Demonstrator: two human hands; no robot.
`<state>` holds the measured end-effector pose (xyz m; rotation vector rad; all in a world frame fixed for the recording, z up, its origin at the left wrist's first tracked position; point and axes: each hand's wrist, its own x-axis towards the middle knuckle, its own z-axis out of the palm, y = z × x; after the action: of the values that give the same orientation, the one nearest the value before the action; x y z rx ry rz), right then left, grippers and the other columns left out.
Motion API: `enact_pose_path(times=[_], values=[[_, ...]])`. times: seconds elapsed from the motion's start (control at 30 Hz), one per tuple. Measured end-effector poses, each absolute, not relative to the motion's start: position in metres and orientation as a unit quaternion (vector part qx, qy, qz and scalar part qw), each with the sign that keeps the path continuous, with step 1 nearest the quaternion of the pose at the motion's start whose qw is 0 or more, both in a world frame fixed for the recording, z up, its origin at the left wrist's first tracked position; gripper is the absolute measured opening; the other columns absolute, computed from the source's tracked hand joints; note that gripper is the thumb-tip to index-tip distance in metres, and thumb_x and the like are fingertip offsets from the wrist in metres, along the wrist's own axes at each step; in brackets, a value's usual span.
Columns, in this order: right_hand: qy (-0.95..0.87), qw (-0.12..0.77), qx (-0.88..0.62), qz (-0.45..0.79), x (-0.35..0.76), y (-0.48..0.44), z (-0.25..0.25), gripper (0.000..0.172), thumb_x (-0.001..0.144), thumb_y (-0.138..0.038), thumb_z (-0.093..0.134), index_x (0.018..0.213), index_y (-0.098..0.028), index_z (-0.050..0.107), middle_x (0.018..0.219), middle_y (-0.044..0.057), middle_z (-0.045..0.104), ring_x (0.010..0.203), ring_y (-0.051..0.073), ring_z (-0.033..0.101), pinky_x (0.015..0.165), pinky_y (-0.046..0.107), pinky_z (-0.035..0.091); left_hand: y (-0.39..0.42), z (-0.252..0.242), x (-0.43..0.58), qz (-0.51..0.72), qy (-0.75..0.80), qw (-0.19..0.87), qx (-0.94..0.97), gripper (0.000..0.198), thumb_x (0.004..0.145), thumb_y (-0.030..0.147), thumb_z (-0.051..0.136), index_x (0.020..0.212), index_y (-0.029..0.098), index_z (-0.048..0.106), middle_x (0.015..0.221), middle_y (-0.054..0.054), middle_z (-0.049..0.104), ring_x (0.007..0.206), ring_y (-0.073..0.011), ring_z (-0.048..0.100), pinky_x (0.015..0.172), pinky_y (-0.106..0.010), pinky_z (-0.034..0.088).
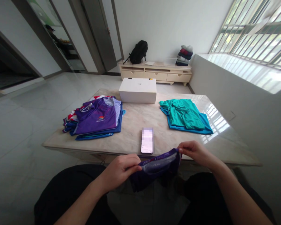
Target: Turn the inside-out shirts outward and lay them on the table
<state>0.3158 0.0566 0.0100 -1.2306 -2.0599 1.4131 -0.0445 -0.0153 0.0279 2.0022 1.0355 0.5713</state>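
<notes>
A dark purple shirt hangs between my two hands, just off the front edge of the marble-topped table. My left hand pinches one end of it, thumb against fingers. The other end is gripped by my right hand, slightly higher. The cloth sags in the middle, and its lower part falls into shadow above the floor. Right behind the shirt, a phone with a lit, blurred screen lies on the table. To the left is a pile of folded shirts, a purple one on top.
Folded teal and blue garments lie at the table's right. A white box stands at its far edge. Against the wall, a low cabinet bears a black backpack and stacked clothes. A person is beyond the doorway.
</notes>
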Motion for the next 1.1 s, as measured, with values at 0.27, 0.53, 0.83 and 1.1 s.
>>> enact_pose_path(times=[0.27, 0.53, 0.83, 1.1], values=[[-0.763, 0.236, -0.437, 0.413, 0.299, 0.050, 0.010, 0.043, 0.103, -0.050, 0.051, 0.077, -0.018, 0.062, 0.074, 0.000, 0.055, 0.069, 0.014, 0.049, 0.064, 0.027, 0.038, -0.018, 0.013, -0.037, 0.287, 0.498, 0.408, 0.709, 0.042, 0.105, 0.047, 0.047, 0.081, 0.017, 0.064, 0.073, 0.000, 0.060, 0.072, -0.0164, 0.058, 0.068, -0.024, 0.039], [-0.774, 0.292, -0.399, 0.397, 0.292, 0.044, 0.014, 0.041, 0.104, -0.045, 0.051, 0.072, -0.019, 0.055, 0.074, 0.000, 0.051, 0.069, 0.014, 0.050, 0.065, 0.027, 0.038, -0.026, -0.016, 0.001, 0.348, 0.474, 0.463, 0.663, 0.046, 0.105, 0.052, 0.044, 0.079, 0.017, 0.058, 0.068, 0.003, 0.051, 0.065, -0.0133, 0.048, 0.063, -0.023, 0.035], [-0.718, 0.237, -0.473, 0.452, 0.304, 0.049, 0.013, 0.049, 0.097, -0.059, 0.056, 0.077, -0.015, 0.067, 0.069, 0.001, 0.057, 0.064, 0.013, 0.048, 0.056, 0.025, 0.036, -0.027, -0.007, 0.002, 0.346, 0.497, 0.519, 0.603, 0.049, 0.100, 0.058, 0.053, 0.080, 0.015, 0.063, 0.068, 0.002, 0.051, 0.063, -0.0120, 0.045, 0.060, -0.023, 0.033], [-0.638, 0.166, -0.447, 0.605, 0.287, 0.038, 0.002, 0.045, 0.092, -0.059, 0.067, 0.090, -0.014, 0.068, 0.066, 0.001, 0.066, 0.056, 0.012, 0.060, 0.050, 0.020, 0.040, -0.022, -0.016, 0.003, 0.343, 0.513, 0.609, 0.498, 0.056, 0.086, 0.068, 0.066, 0.072, 0.014, 0.059, 0.063, 0.004, 0.048, 0.058, -0.0097, 0.037, 0.055, -0.022, 0.027]])
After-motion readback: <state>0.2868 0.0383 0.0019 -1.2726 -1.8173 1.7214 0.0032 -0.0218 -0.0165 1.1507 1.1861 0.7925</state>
